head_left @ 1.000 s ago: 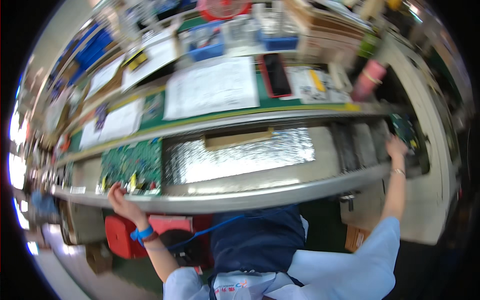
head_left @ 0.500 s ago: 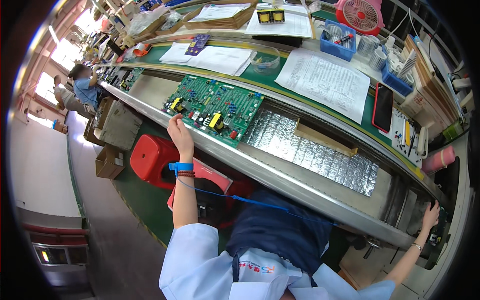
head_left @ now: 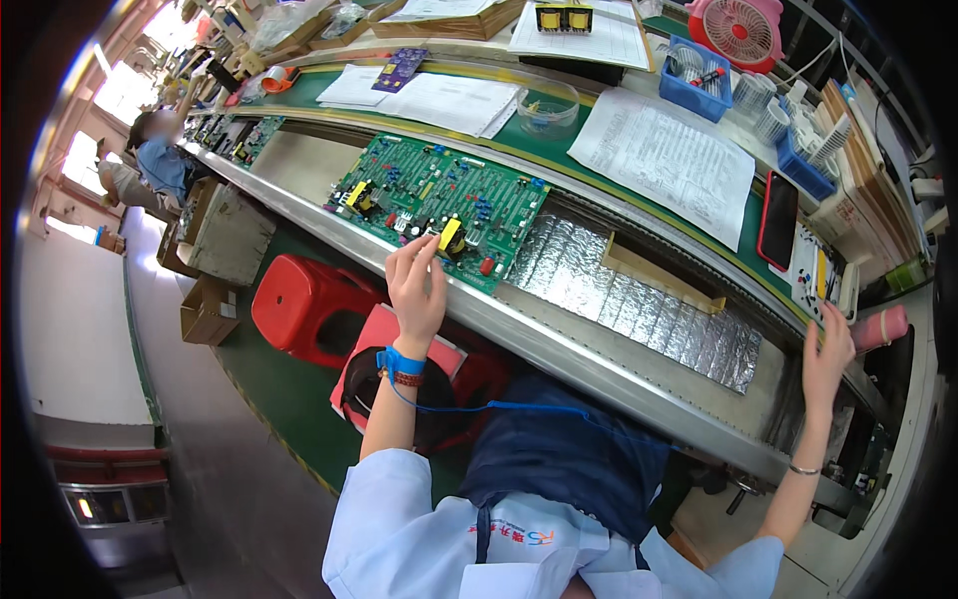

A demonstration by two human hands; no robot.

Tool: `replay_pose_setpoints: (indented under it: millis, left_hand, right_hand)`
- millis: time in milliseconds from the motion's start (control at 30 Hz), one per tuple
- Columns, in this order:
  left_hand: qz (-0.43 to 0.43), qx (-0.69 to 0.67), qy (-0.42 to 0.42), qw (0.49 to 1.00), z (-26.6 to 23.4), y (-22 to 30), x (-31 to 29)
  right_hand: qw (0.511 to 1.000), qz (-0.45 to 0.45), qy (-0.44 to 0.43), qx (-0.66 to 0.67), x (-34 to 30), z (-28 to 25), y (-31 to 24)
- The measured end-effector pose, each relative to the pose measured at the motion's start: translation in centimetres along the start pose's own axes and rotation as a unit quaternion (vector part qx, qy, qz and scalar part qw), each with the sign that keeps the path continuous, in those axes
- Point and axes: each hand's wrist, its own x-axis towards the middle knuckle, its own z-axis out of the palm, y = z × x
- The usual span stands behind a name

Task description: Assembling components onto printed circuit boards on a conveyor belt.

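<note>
left hand (head_left: 417,285) open, fingertips on near edge of green circuit board (head_left: 439,208); best slid flat along the conveyor rail (head_left: 559,344). right hand (head_left: 826,361) open, empty, far right.

- One green circuit board (head_left: 439,205) on the conveyor (head_left: 559,339).
- Two hands (both empty): left hand (head_left: 417,285), right hand (head_left: 826,359).
- Two blue bins behind the board (head_left: 699,85).
- One red stool (head_left: 299,304).

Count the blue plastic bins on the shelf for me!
2. One blue plastic bin sits beside the pink fan; another blue plastic bin is farther right near the white cups. More may be hidden.
</note>
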Motion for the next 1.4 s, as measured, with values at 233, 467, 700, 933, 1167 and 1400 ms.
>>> replay_pose_setpoints:
  millis: [233,467,700,933,1167,1400]
  left_hand:
    - [0.041,0.068,-0.031,0.996,0.7,-0.6,-0.2]
    - [0.041,0.045,0.003,0.998,1.5,-0.1,1.2]
    - [0.054,0.003,0.000,0.999,2.0,1.6,1.0]
    - [0.068,-0.070,-0.049,0.994,3.1,6.5,-0.8]
    - [0.093,-0.114,-0.088,0.985,3.8,10.7,-2.1]
    - [0.082,-0.150,-0.118,0.978,4.0,12.7,-2.7]
  right_hand:
    - [0.992,-0.099,0.005,0.083,3.4,2.1,-10.3]
    - [0.983,-0.119,-0.029,0.137,4.2,4.6,-14.4]
    - [0.983,-0.103,-0.033,0.146,5.6,6.5,-14.3]
    - [0.995,-0.062,-0.011,0.079,6.0,8.3,-12.8]
    - [0.995,-0.063,0.000,0.071,6.4,8.4,-12.7]
    - [0.991,-0.090,-0.015,0.102,6.4,7.5,-13.9]
